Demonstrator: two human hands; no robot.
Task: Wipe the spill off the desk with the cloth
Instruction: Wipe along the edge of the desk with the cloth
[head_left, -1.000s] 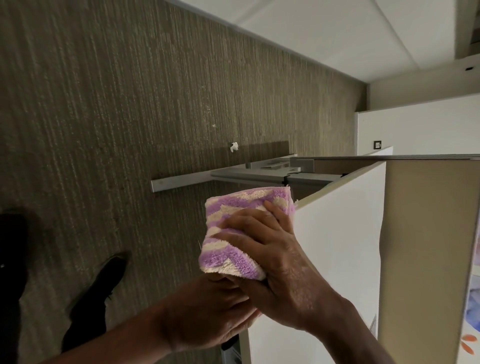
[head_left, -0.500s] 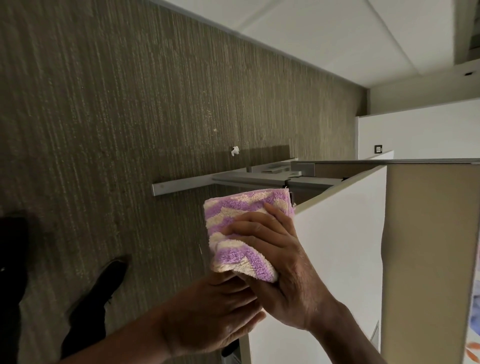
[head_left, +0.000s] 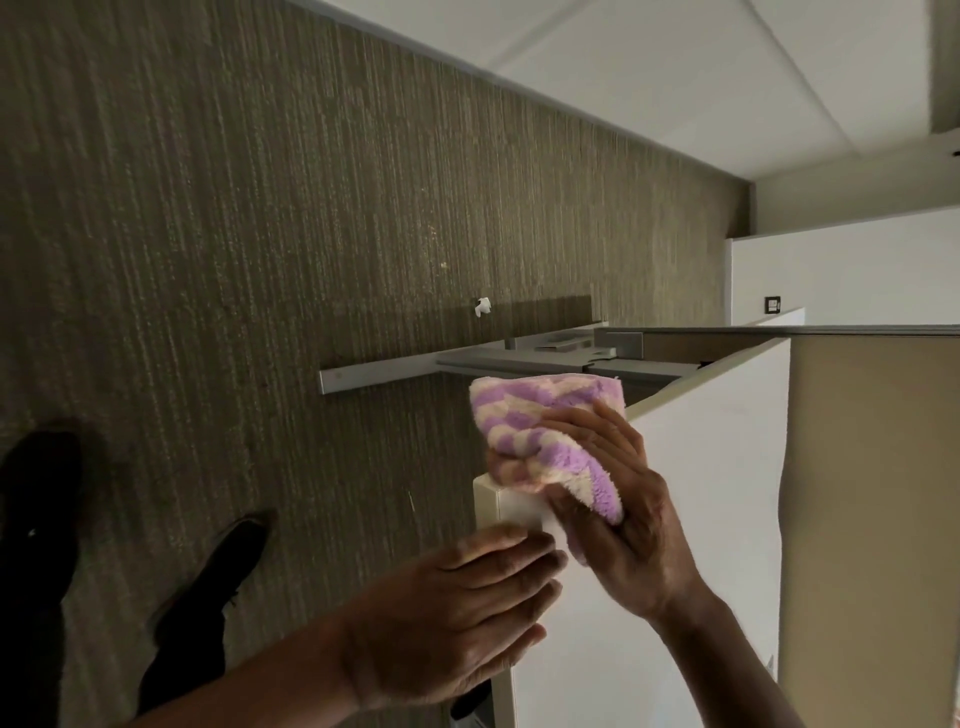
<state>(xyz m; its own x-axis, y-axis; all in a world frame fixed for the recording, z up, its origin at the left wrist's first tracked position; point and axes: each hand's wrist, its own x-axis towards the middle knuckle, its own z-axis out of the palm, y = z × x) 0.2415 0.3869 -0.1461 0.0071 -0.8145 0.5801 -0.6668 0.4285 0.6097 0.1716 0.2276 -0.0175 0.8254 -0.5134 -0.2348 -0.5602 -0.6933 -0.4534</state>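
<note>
The view is rotated, so the carpet fills the left and the white desk top (head_left: 701, 467) stands on the right. A purple and cream striped cloth (head_left: 540, 421) is bunched in my right hand (head_left: 618, 509), which grips it near the desk's corner. My left hand (head_left: 457, 613) lies just below, fingers flat and together, apart from the cloth and resting against the desk's edge. No spill shows on the white surface.
Grey metal desk rails (head_left: 467, 366) jut out over the brown carpet (head_left: 260, 260). A small white scrap (head_left: 482, 306) lies on the carpet. My black shoe (head_left: 218, 577) is at lower left. A beige partition panel (head_left: 872, 519) borders the desk.
My left hand has let go of the cloth and dropped away from it. The cloth went from a folded pad to a looser bunch, held by my right hand alone.
</note>
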